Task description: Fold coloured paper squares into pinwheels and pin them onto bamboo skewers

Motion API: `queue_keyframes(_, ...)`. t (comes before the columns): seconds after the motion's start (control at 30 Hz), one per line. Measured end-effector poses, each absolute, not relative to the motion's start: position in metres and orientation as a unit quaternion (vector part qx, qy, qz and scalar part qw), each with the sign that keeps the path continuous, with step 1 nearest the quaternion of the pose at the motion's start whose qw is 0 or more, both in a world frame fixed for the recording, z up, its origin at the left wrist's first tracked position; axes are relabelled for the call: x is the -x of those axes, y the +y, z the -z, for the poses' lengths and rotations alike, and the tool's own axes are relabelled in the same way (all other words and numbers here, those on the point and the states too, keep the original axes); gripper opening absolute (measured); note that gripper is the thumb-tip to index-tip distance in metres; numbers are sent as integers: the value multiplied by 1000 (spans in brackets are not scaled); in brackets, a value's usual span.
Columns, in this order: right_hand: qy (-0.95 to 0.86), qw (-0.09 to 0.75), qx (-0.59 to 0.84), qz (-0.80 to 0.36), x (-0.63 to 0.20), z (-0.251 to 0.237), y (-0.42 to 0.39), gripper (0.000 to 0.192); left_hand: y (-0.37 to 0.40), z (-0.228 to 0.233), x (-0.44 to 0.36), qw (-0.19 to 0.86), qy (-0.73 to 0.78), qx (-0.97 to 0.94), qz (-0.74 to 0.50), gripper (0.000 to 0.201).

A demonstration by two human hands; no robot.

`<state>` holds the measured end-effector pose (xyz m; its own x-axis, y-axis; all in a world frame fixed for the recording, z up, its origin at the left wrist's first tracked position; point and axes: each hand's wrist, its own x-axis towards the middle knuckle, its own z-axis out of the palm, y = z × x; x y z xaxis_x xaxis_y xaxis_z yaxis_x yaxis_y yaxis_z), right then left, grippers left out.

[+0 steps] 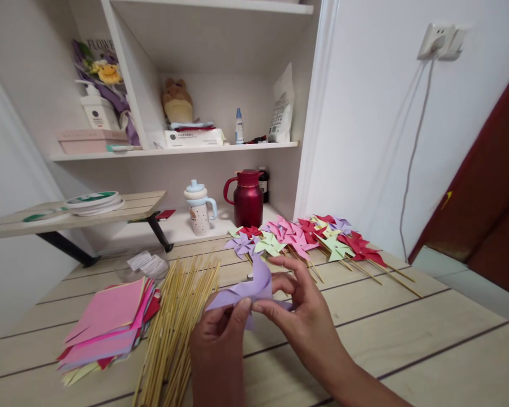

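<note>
A lilac paper pinwheel [261, 281], its blades partly folded, is held up over the table between both hands. My left hand [223, 333] pinches its lower left part with thumb and fingers. My right hand [303, 299] has its thumb at the middle of the paper and its index finger curved above, with part of the lilac paper between its fingers. Bamboo sticks [176, 328] lie in a loose bundle left of my left hand. Farther left sits a stack of coloured paper squares [106, 316], pink on top. Finished pinwheels on sticks [297, 237] lie beyond my right hand.
At the back stand a red thermos jug [249, 200] and a blue-handled cup [200, 212]. A small raised table [146, 202] with white plates [93, 203] is at the left. A clear round container [142, 265] holds small packets. Shelves and a wall are behind.
</note>
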<state>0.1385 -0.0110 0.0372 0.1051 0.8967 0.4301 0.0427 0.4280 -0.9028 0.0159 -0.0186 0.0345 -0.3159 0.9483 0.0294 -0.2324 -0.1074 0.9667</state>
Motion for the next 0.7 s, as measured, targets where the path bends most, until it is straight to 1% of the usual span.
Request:
queue_keyframes(0.07,-573,621,410,-343,-139,-37,-12,72,-17,-34,-16,454,488,-364,-651,22)
queue_keyframes(0.1,-575,622,410,-340,-139,-37,-12,75,-16,-33,-16,451,485,-368,-653,22)
queue_keyframes(0.13,-580,619,409,-336,-140,-37,-11,73,-15,-32,-16,449,480,-376,-654,21)
queue_keyframes(0.2,-601,608,406,-323,-141,-36,-10,57,-14,-30,-16,441,472,-387,-658,18)
queue_keyframes(0.27,-623,602,398,-302,-143,-36,-9,30,-15,-30,-15,437,467,-391,-661,17)
queue_keyframes(0.3,-630,602,394,-292,-143,-35,-9,19,-16,-30,-15,436,465,-392,-663,17)
queue_keyframes(0.33,-634,604,390,-285,-143,-35,-9,12,-16,-31,-15,435,465,-391,-665,17)
queue_keyframes(0.4,-637,605,388,-279,-142,-35,-9,7,-18,-32,-15,434,466,-393,-664,18)
queue_keyframes(0.6,-638,607,392,-267,-141,-35,-10,8,-17,-27,-12,418,472,-411,-659,17)
queue_keyframes(0.7,-639,609,390,-261,-141,-37,-11,8,-16,-25,-12,424,466,-409,-660,22)
